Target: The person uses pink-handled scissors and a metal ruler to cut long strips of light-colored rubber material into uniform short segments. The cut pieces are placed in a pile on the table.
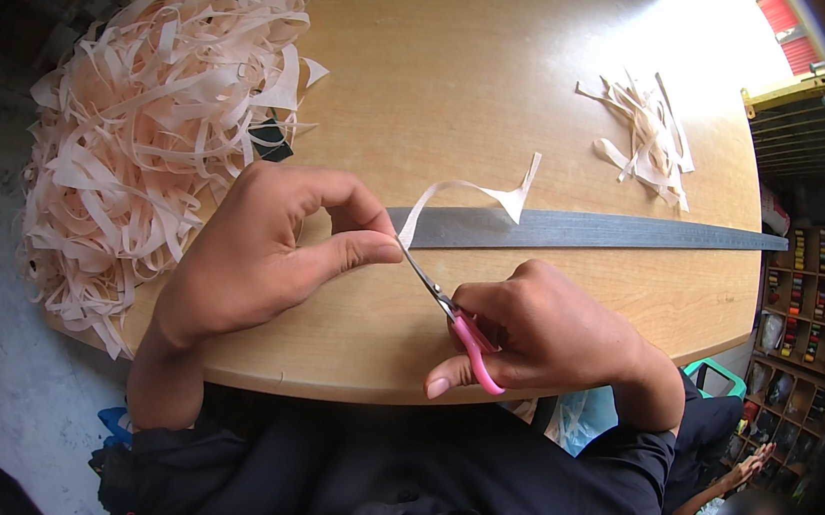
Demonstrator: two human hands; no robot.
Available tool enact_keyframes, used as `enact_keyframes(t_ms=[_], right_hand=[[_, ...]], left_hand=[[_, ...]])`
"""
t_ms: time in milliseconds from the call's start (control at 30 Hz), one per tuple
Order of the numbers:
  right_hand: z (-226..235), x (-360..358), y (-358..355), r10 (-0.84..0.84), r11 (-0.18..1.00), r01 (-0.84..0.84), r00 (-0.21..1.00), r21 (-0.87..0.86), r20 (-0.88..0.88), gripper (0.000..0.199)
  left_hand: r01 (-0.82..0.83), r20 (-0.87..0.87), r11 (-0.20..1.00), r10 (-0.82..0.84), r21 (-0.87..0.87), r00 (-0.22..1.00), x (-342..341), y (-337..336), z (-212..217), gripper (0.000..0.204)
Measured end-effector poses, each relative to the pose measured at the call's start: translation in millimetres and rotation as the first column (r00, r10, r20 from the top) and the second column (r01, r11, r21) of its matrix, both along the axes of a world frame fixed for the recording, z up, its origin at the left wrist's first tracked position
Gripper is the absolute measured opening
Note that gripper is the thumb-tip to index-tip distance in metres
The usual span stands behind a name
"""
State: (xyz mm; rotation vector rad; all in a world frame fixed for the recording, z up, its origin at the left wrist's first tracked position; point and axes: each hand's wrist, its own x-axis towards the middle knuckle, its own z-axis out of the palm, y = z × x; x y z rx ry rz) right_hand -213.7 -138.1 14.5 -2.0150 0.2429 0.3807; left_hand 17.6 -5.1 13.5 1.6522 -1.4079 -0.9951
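Observation:
My left hand pinches the end of a pale pink fabric strip between thumb and fingertips. From there the strip arcs up over a long dark metal ruler, its wider tail ending above the ruler. In my right hand is a pair of small scissors with pink handles, my thumb through one loop. The blades point up and left, their tips at the strip beside my left fingertips. Whether the blades are parted cannot be made out.
A large heap of pale pink fabric strips covers the table's left side. Farther right lies a smaller pile of strips. Past the wooden table's right edge are a shelf with thread spools, a green stool and another person.

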Motion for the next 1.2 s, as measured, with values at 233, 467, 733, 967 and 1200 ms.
enact_keyframes(t_ms=[233, 467, 733, 967, 1200], right_hand=[[-6, 3, -2, -0.012, 0.998, 0.021, 0.989, -0.056, 0.150, 0.049], [-6, 1, -4, -0.007, 1.000, 0.009, 0.998, -0.028, 0.067, 0.056], [-5, 1, -4, -0.005, 1.000, 0.006, 0.999, -0.017, 0.043, 0.059], [-7, 0, -3, -0.043, 0.998, 0.047, 0.995, -0.042, 0.095, 0.052], [-13, 0, -3, -0.384, 0.923, 0.384, 0.916, 0.026, 0.115, 0.040]], left_hand=[[0.006, -0.016, 1.000, -0.005, 0.020, 1.000, 3, -3, 1, 0.014], [0.006, -0.032, 0.999, -0.005, 0.041, 0.999, 4, -4, 2, 0.013], [0.011, -0.062, 0.998, -0.007, 0.067, 0.998, 4, -5, 6, 0.012], [0.004, -0.063, 0.998, 0.000, 0.056, 0.998, 5, -5, 5, 0.012], [-0.032, -0.069, 0.999, 0.033, 0.022, 0.997, 6, -5, 0, 0.012]])
